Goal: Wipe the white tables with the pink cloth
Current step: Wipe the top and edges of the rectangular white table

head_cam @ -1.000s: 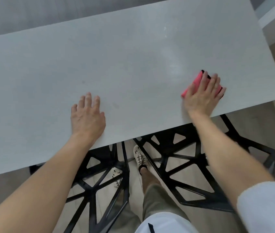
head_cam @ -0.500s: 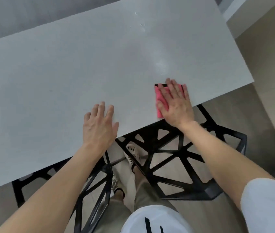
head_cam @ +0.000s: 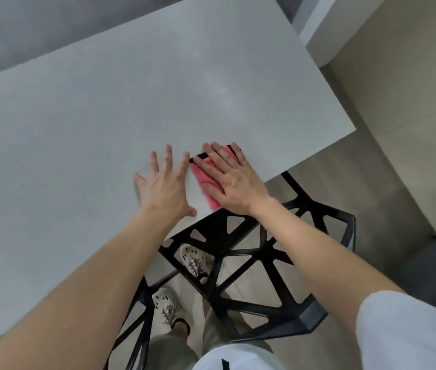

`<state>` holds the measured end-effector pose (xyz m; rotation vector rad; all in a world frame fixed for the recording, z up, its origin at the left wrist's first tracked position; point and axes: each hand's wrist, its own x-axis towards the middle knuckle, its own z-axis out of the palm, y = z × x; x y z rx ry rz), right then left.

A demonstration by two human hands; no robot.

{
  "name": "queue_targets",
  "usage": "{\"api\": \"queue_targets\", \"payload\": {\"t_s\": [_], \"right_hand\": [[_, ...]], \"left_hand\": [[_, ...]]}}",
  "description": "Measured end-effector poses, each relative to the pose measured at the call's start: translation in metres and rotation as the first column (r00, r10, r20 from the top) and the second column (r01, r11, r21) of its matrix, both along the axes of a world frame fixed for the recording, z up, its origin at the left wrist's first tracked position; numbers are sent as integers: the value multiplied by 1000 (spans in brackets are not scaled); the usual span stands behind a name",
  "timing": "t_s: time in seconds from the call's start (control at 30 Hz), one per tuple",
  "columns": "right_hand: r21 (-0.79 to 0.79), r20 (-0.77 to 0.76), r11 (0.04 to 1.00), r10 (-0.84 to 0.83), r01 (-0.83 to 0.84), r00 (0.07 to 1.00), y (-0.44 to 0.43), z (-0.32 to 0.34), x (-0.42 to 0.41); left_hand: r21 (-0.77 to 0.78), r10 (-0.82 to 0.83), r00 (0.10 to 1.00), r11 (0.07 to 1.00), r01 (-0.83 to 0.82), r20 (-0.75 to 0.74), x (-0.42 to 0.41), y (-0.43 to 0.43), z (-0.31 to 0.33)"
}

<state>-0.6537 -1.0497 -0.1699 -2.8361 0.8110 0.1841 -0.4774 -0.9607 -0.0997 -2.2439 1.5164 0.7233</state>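
Note:
A white table (head_cam: 105,116) fills the upper left of the head view. A folded pink cloth (head_cam: 203,177) with a black edge lies flat on it near the front edge. My right hand (head_cam: 231,180) presses down on the cloth with flat fingers, covering most of it. Just left of the cloth, my left hand (head_cam: 163,185) rests palm down on the bare tabletop, fingers spread, holding nothing.
Two black chairs with triangular cut-outs stand under the table's front edge, one (head_cam: 278,252) below my right arm, the other (head_cam: 137,316) lower left. My feet in pale shoes (head_cam: 195,260) are between them. A white counter or wall (head_cam: 331,28) rises at the far right.
My right hand has slid the pink cloth leftward along the table's front edge, until it is next to my left hand. The view has shifted, with the table's right end closer in.

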Motion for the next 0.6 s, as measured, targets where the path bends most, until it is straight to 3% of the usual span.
{"api": "queue_targets", "payload": {"t_s": [0.07, 0.13, 0.23, 0.37, 0.43, 0.5, 0.6], "right_hand": [[-13, -44, 998, 56, -57, 997, -38, 0, -33], [-25, -57, 991, -130, 129, 990, -91, 5, -63], [-77, -33, 879, -474, 470, 880, -150, 5, -83], [-133, 35, 735, -667, 665, 744, -143, -6, -46], [-125, 49, 823, -553, 555, 832, -115, -6, -23], [-95, 40, 954, -283, 285, 958, -88, -5, -9], [-59, -23, 997, 49, -50, 999, -73, -4, -28]], "left_hand": [[-13, -33, 999, 999, 33, 10, -11, -13, 0], [-7, -56, 998, 998, 56, 0, -24, -23, -4], [10, -55, 998, 998, 55, -12, -39, -29, -13], [2, -62, 998, 998, 62, 11, -39, -27, -18], [2, -64, 998, 998, 64, 17, -39, -28, -17], [-1, -56, 998, 998, 56, 15, -41, -30, -17], [11, -53, 998, 999, 53, 25, -42, -30, -17]]}}
